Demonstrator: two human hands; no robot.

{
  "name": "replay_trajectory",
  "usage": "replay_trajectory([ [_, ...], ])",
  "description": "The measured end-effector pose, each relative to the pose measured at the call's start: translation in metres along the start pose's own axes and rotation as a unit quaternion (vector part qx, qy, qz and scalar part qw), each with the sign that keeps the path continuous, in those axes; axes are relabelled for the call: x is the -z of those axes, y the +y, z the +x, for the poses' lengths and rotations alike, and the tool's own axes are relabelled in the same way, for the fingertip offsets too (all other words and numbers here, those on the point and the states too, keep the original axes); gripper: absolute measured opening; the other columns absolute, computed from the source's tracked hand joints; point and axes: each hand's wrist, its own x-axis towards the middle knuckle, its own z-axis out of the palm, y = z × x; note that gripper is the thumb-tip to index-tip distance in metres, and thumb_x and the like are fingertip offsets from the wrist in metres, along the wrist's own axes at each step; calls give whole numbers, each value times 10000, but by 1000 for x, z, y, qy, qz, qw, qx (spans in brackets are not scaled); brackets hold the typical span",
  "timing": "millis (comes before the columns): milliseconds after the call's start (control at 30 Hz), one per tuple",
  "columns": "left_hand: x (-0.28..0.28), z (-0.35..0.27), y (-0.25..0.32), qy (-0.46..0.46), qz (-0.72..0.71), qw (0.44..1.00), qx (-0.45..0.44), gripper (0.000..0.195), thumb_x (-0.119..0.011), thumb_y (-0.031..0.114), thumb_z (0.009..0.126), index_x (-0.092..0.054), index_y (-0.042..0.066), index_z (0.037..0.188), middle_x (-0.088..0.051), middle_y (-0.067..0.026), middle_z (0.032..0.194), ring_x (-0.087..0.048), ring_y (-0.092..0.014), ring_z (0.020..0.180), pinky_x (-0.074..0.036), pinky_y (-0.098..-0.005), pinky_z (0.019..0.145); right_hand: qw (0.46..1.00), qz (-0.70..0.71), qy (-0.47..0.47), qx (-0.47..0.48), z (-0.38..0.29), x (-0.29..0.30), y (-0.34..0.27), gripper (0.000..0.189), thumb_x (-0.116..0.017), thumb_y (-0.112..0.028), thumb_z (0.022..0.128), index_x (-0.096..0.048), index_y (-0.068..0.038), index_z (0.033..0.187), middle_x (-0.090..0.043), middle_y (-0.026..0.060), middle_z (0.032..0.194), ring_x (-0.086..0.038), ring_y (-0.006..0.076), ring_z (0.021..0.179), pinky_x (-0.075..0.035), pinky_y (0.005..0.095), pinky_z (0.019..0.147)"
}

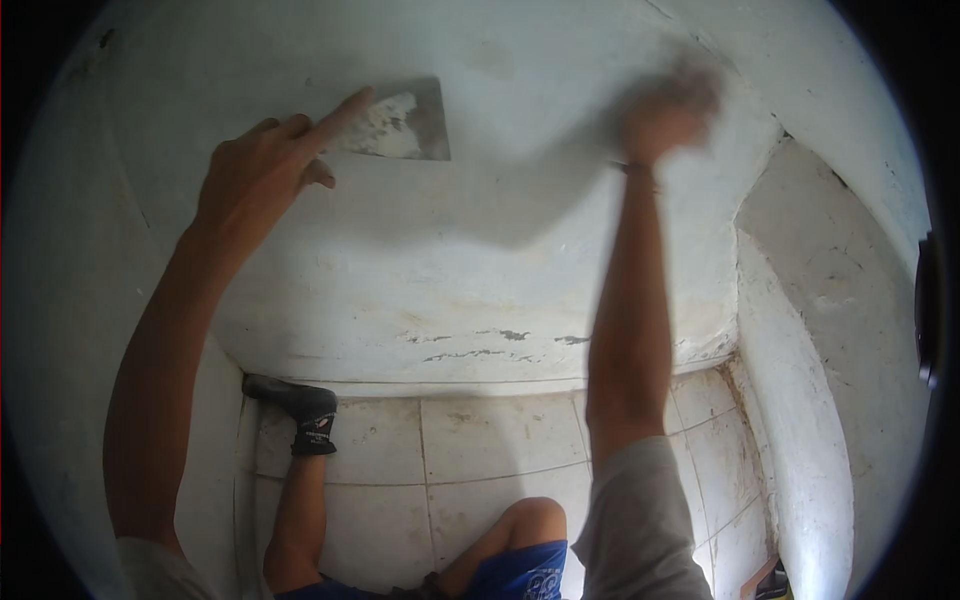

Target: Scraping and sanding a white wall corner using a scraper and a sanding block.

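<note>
My left hand [259,165] holds a flat metal putty blade [431,120] by its near side, with the index finger stretched along it. Off-white filler [390,124] lies on the blade's face. To the right, my right hand [667,112] is blurred by motion close to the pale painted wall [480,277]; whether it grips anything cannot be made out. A thin dark band circles the right wrist. Cracked, flaking patches [514,335] mark the wall low down, above the floor.
White floor tiles [375,442] with stains meet the wall's foot. My leg with a black sock [311,409] rests at the left corner. On the right stands a rounded white ledge [795,375] beside a grey surface [840,277]. A partly seen object [772,581] lies at the lower right.
</note>
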Motion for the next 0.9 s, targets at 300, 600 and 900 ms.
replay_trajectory([
  [300,17,-55,-49,-39,24,997,56,868,-728,197,678,-300,348,1418,-585,16,743,-560,-112,643,-545,-260,601,895,103,-273,338,-20,-4,-100,498,-510,-146,829,-476,-110,1324,-275,168,1484,-145,369,1402,-56,590,1104],
  [600,8,-63,-51,-17,-29,997,68,852,-716,209,692,-296,342,1421,-585,-1,737,-553,-120,627,-534,-278,582,994,-61,-93,-23,25,62,81,419,-475,-203,900,-489,-21,1277,-355,194,1433,-303,371,1334,-252,439,1095],
  [900,8,-92,-49,-11,-60,992,109,878,-732,152,675,-305,344,1419,-597,-20,761,-562,-145,666,-533,-313,615,825,118,-406,374,-161,63,-179,353,-509,-212,902,-554,-167,1250,-427,114,1397,-285,369,1350,-150,613,1090],
])
